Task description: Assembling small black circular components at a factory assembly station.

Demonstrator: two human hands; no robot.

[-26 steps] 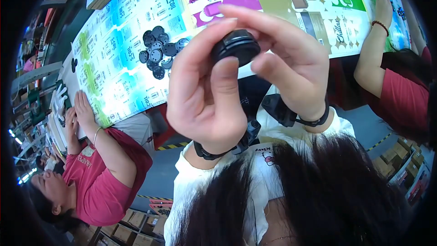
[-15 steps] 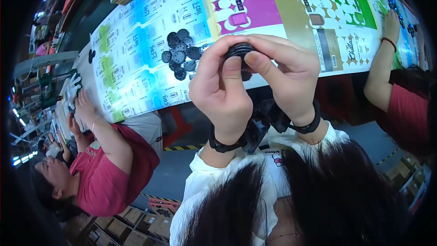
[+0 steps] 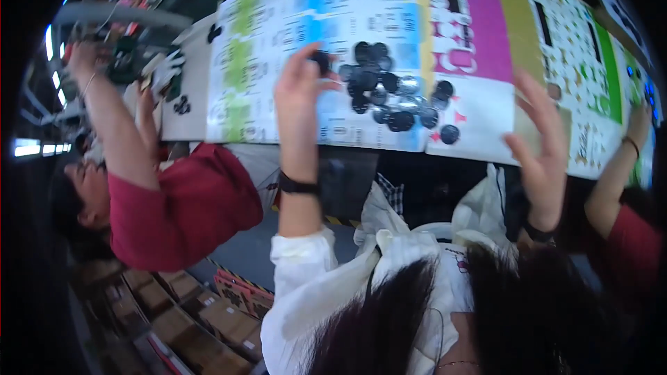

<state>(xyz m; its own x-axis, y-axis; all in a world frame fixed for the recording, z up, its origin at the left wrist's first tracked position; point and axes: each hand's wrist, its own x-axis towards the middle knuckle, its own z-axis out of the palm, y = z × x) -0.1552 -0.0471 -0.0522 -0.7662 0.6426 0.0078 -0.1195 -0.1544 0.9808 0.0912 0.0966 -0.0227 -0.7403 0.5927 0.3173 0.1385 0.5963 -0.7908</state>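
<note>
My left hand (image 3: 300,90) is raised over the blue-printed part of the table covering, its fingers closed round a small black disc (image 3: 320,61). To its right lies a loose pile of round black plastic discs (image 3: 368,80), some of them shiny. A few single discs, such as one black disc (image 3: 449,133), lie apart at the pile's right side. My right hand (image 3: 543,142) is held over the table's near edge, well right of the pile, with fingers and thumb spread and nothing in them. Motion blurs both hands somewhat.
Printed sheets (image 3: 486,21) in several colours cover the long table. At the left a co-worker in a red shirt (image 3: 184,208) reaches forward, near a few dark parts (image 3: 182,105). Another person's arm (image 3: 615,173) works at the right, by blue-black pieces. Cardboard boxes (image 3: 187,333) stand below left.
My hands have come apart from the black round piece they both held. The left has moved left with a disc; the right has moved right and opened. The view has shifted.
</note>
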